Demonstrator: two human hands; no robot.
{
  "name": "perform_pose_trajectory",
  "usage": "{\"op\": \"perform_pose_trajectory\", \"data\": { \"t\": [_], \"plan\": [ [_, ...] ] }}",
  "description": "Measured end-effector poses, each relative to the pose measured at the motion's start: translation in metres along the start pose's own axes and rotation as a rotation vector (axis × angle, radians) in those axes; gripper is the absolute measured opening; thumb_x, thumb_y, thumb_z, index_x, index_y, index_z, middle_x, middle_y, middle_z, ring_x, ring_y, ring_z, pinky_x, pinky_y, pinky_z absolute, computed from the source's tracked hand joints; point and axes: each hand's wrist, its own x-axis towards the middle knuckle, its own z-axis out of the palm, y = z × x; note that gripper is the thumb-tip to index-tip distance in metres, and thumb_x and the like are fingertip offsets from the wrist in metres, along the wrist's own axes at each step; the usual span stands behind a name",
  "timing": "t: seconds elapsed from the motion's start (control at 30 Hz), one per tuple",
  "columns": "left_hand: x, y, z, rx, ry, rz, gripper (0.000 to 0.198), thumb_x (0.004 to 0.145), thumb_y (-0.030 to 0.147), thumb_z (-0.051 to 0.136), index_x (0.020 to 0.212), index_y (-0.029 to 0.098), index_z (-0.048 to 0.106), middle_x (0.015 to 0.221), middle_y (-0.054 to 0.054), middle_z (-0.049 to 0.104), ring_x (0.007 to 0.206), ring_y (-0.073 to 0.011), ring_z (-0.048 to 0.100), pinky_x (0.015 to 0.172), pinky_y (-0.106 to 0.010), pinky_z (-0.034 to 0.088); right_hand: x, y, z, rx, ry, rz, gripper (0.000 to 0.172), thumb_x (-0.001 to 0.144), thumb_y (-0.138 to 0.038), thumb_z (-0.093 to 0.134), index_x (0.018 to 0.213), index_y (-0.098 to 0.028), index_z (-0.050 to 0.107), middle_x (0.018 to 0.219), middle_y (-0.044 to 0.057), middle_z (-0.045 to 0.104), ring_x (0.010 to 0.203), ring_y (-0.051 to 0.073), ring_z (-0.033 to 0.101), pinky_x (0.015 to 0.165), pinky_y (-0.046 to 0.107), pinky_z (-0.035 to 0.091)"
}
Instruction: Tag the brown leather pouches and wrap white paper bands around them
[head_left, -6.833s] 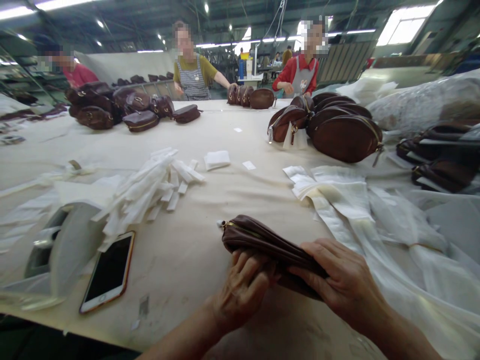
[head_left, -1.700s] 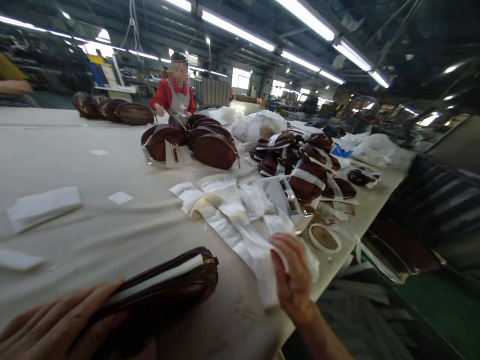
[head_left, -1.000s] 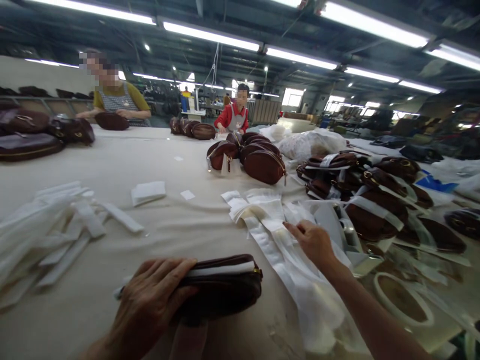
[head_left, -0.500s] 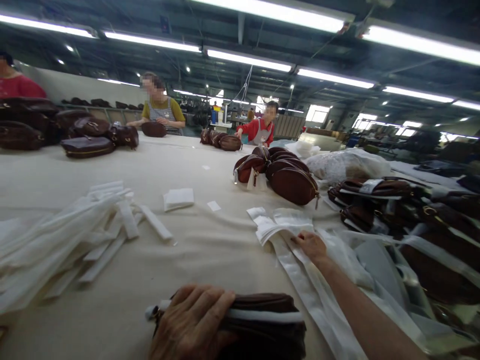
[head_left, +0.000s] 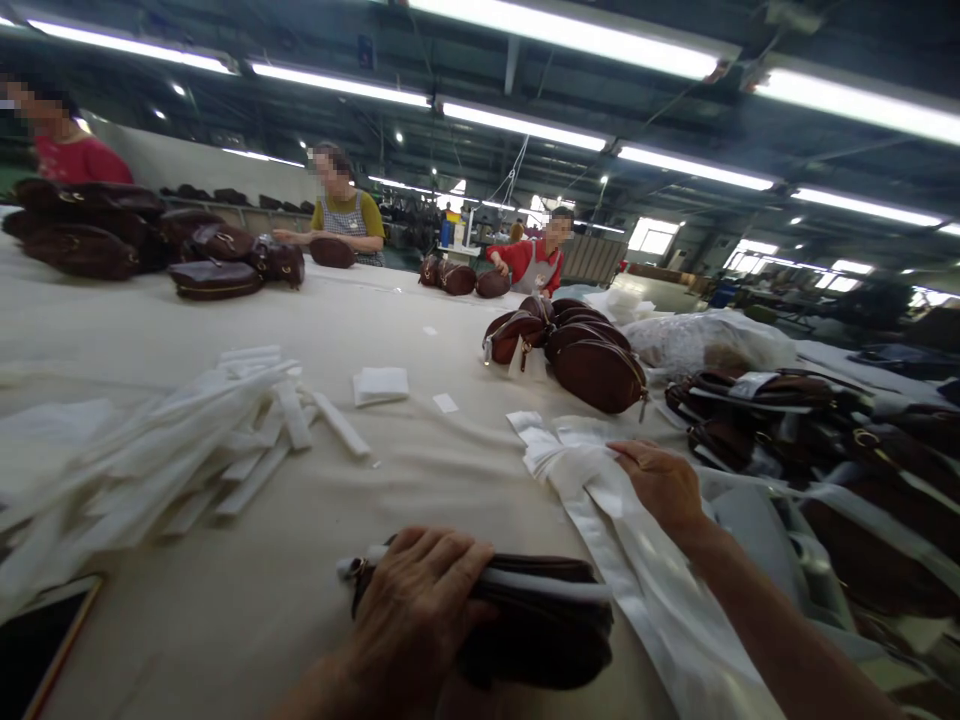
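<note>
Currently, left hand (head_left: 427,595) grips 1 bag (head_left: 544,635); right hand (head_left: 666,488) touches strips (head_left: 630,560).

Right hand (head_left: 664,487) — earlier on the brown bag (head_left: 536,630) — now at the white strips (head_left: 571,475)

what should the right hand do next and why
Probably peel one strip off the loose white strips: the right hand has its fingertips at their far end, while the left hand holds the brown bag, which has a single white band along its upper side.
</note>
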Motion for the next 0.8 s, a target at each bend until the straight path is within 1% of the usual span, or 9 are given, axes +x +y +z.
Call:
{"op": "perform_pose_trajectory", "data": {
  "t": [0.07,0.13,0.23,0.3,0.37,0.43,0.57,0.67,0.8],
  "plan": [
    [0.000,0.001,-0.002,0.004,-0.007,-0.003,0.031,0.098,0.036,0.037,0.099,0.016,0.060,0.083,-0.004,0.066,0.073,-0.0172,0.061,0.069,-0.032,0.044,-0.007,-0.020,-0.018,0.063,0.046,-0.053,0.022,0.083,-0.027,0.054,0.094,-0.024,0.074,0.096,0.003,0.073,0.087,0.020,0.066,0.078,0.031,0.050],
    [-0.001,0.001,-0.004,0.011,-0.033,0.006,0.026,0.097,0.034,0.041,0.100,0.016,0.060,0.084,-0.004,0.066,0.074,-0.0175,0.061,0.070,-0.032,0.044,-0.019,-0.042,-0.039,0.212,0.085,-0.126,0.025,0.084,-0.035,0.054,0.096,-0.024,0.073,0.089,0.002,0.074,0.072,0.016,0.066,0.064,0.027,0.052],
    [-0.002,0.000,-0.006,0.028,-0.071,0.017,0.018,0.092,0.030,0.053,0.100,0.016,0.059,0.085,-0.003,0.066,0.076,-0.0179,0.061,0.071,-0.033,0.043,-0.044,-0.076,-0.069,0.533,0.093,-0.258,0.027,0.081,-0.043,0.060,0.092,-0.024,0.074,0.079,0.001,0.073,0.040,0.008,0.051,0.035,0.020,0.041],
    [-0.003,-0.001,-0.007,0.045,-0.086,0.014,0.017,0.087,0.029,0.061,0.099,0.016,0.059,0.085,-0.003,0.066,0.077,-0.0180,0.061,0.072,-0.033,0.042,-0.062,-0.095,-0.085,0.665,0.071,-0.369,0.022,0.082,-0.041,0.062,0.090,-0.025,0.075,0.080,0.000,0.073,0.033,0.005,0.045,0.028,0.017,0.037],
    [-0.004,-0.002,-0.006,0.063,-0.119,-0.008,0.016,0.084,0.027,0.065,0.096,0.017,0.060,0.083,-0.001,0.065,0.077,-0.0182,0.060,0.072,-0.033,0.041,-0.078,-0.108,-0.093,0.694,0.060,-0.502,0.015,0.083,-0.034,0.063,0.090,-0.028,0.075,0.083,0.001,0.074,0.043,0.008,0.059,0.036,0.016,0.047],
    [-0.006,-0.004,-0.005,0.061,-0.167,-0.022,0.016,0.082,0.027,0.066,0.095,0.019,0.061,0.083,0.000,0.066,0.077,-0.0183,0.059,0.072,-0.033,0.040,-0.090,-0.115,-0.094,0.680,0.033,-0.629,0.016,0.083,-0.025,0.064,0.095,-0.029,0.074,0.090,0.002,0.074,0.066,0.012,0.070,0.055,0.017,0.057],
    [-0.010,-0.008,-0.001,0.041,-0.177,-0.007,0.021,0.085,0.031,0.062,0.102,0.019,0.060,0.090,-0.002,0.066,0.080,-0.0183,0.060,0.075,-0.033,0.039,-0.098,-0.115,-0.089,0.649,-0.100,-0.849,0.030,0.085,-0.013,0.059,0.109,-0.029,0.069,0.109,0.004,0.070,0.095,0.014,0.068,0.085,0.019,0.054],
    [-0.012,-0.010,0.000,0.054,-0.186,-0.014,0.022,0.085,0.031,0.061,0.103,0.019,0.060,0.090,-0.002,0.066,0.081,-0.0185,0.059,0.076,-0.033,0.038,-0.094,-0.114,-0.087,0.649,-0.183,-0.935,0.034,0.087,-0.012,0.056,0.114,-0.029,0.067,0.117,0.005,0.067,0.107,0.016,0.064,0.091,0.021,0.051],
    [-0.011,-0.010,-0.002,0.073,-0.213,0.003,0.016,0.088,0.023,0.055,0.103,0.019,0.058,0.090,-0.001,0.066,0.081,-0.0165,0.059,0.073,-0.032,0.038,-0.085,-0.117,-0.072,0.688,-0.319,-0.926,0.032,0.087,-0.014,0.058,0.112,-0.030,0.067,0.112,0.005,0.068,0.107,0.015,0.064,0.090,0.022,0.052]
  ]
}}
